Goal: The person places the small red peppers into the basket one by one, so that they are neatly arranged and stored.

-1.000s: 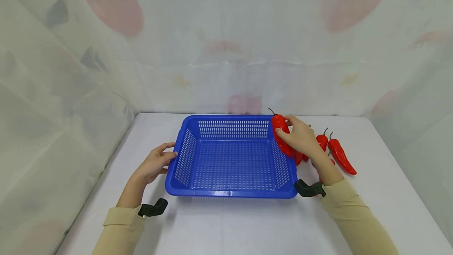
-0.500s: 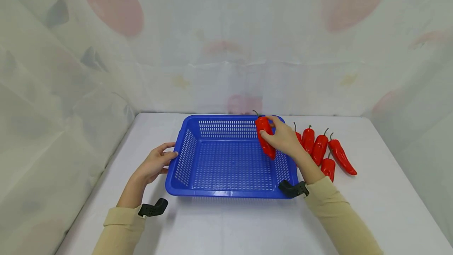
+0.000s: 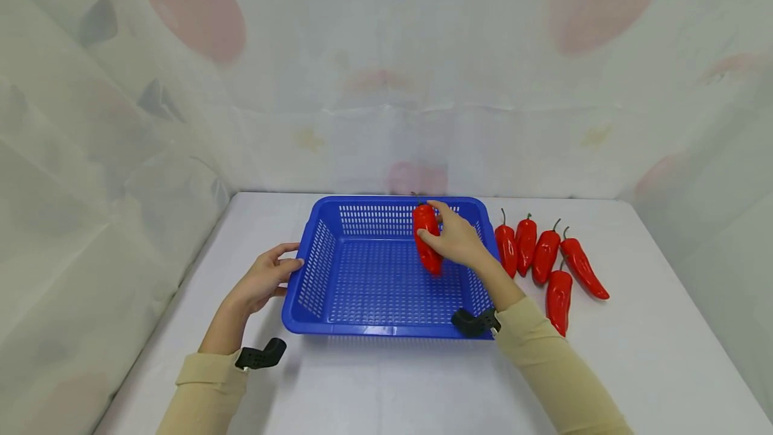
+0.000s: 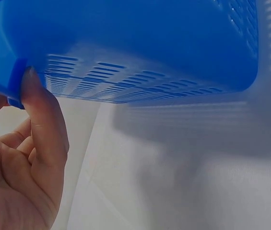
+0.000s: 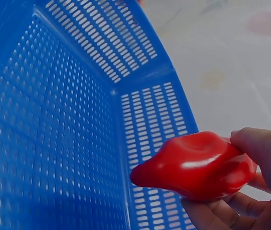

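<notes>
A blue plastic basket [image 3: 386, 331] with slotted walls stands in the middle of the table in the head view. My left hand [image 3: 266, 277] grips its left rim, and the left wrist view shows a finger [image 4: 41, 115] pressed on the rim's edge. Over the basket's right half, my right hand [image 3: 455, 237] holds a red pepper [image 3: 427, 240] between thumb and fingers. Its stem points to the back wall of the basket and its tip hangs down. Up close in the right wrist view, the glossy pepper [image 5: 193, 165] overlaps the slotted wall.
Several more red peppers [image 3: 546, 257] lie on the white table [image 3: 652, 327] just right of the basket, one of them [image 3: 559, 297] closer to the front. A pale patterned cloth [image 3: 386, 86] hangs behind the table and along both sides.
My right hand has carried the red pepper leftward from above the basket's right rim to over its inside. The peppers behind that arm have come into view. My left hand has stayed put.
</notes>
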